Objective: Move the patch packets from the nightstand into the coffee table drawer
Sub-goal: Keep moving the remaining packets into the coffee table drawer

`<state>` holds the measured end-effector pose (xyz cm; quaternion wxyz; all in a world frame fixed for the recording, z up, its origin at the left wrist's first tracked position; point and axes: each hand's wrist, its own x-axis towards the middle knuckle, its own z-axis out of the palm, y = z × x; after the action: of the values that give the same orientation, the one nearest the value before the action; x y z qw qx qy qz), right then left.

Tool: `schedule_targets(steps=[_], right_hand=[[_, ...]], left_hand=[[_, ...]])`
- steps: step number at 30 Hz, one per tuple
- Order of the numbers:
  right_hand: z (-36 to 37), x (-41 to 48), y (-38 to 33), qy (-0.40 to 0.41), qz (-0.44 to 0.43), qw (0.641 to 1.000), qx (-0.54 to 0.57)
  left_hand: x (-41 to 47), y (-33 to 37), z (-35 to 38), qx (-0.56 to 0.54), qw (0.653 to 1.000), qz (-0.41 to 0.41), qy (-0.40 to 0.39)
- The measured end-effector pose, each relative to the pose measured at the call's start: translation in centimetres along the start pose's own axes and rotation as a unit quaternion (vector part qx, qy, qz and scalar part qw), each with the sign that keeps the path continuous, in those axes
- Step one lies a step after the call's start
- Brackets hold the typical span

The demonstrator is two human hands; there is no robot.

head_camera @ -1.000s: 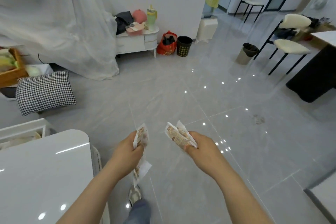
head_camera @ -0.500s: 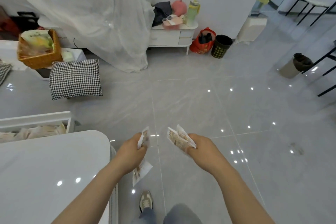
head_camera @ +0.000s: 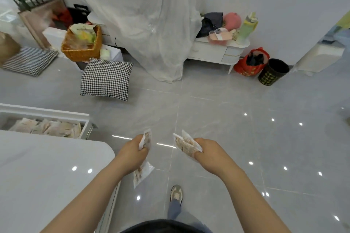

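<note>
Head camera looks down past a glossy white coffee table (head_camera: pixel 47 176) at the lower left, and everything else is placed from it. At the table's far edge its drawer (head_camera: pixel 45 112) stands pulled open, and inside lies a loose layer of pale patch packets (head_camera: pixel 47 127), overlapping one another. Just off the table's rounded right corner, over the grey tiles, the left hand (head_camera: pixel 132 154) is curled tight round the left bunch (head_camera: pixel 146 139) of packets: one end sticks up above the fist and another hangs below it. Further right of the table, the right hand (head_camera: pixel 210 154) grips the right bunch (head_camera: pixel 186 145), fanned up and leftward from the fingers. Both hands are clear of the table and drawer, and apart from each other. Far beyond the table, against the white wall, the nightstand (head_camera: pixel 214 53) carries a dark bag, a pink round thing, a pink box and a pale green bottle; whether packets lie there cannot be made out. Farther from the table than that, a red bag (head_camera: pixel 251 62) holds dark things, just beside a black bin (head_camera: pixel 272 72). Beyond the drawer, a wicker basket (head_camera: pixel 81 51) holds green and yellow packages.
</note>
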<state>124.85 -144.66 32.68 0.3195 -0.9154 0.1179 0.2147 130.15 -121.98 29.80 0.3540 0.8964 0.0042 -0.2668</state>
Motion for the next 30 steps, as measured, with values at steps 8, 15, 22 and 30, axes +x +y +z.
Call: schedule_targets(steps=[8, 15, 22, 30], right_hand=[[-4.7, 8.0, -1.1, -0.068, -0.055, 0.995, -0.053], [-5.2, 15.7, -4.4, -0.119, -0.099, 0.982, -0.11], [-4.0, 23.9, -10.9, -0.174, -0.138, 0.964, -0.148], [-3.4, 32.0, -18.8, -0.202, -0.187, 0.942, -0.192]], left_hand=[[4.4, 1.9, -0.4, -0.06, 0.994, -0.066, 0.056], [8.3, 1.5, -2.5, -0.096, 0.984, -0.116, 0.092], [13.9, -0.7, -7.4, -0.15, 0.967, -0.17, 0.113], [19.6, -2.3, -14.2, -0.148, 0.961, -0.196, 0.126]])
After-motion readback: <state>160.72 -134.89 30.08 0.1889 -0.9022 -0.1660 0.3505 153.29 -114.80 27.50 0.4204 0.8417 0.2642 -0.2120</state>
